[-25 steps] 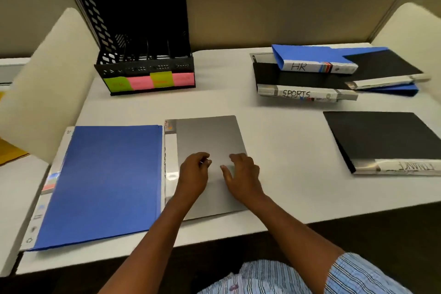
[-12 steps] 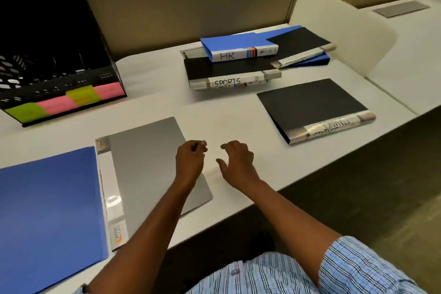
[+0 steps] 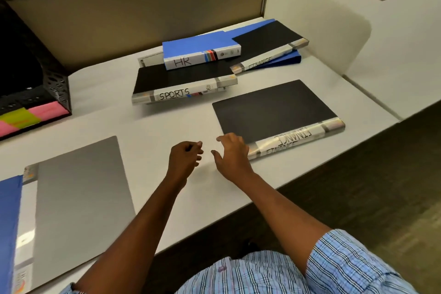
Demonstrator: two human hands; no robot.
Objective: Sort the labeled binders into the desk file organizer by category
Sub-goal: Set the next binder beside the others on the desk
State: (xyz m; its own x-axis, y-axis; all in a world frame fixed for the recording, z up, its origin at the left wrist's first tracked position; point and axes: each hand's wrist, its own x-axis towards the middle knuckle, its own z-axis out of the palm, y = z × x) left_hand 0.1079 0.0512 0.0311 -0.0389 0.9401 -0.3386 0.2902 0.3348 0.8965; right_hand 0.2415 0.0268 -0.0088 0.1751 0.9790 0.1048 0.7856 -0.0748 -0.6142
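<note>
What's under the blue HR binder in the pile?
The blue HR-labelled binder rests on the black SPORTS-labelled binder. A pale binder edge pokes out at its left; its label is covered.

- "HR" is written on the spine of the blue binder (image 3: pixel 200 47)
- "SPORTS" on the middle black binder (image 3: pixel 181 77)
- "FINANCE", upside down, on the near black binder (image 3: pixel 274 110)
- "FINANCE", faint, on the far black binder (image 3: pixel 267 40)
</note>
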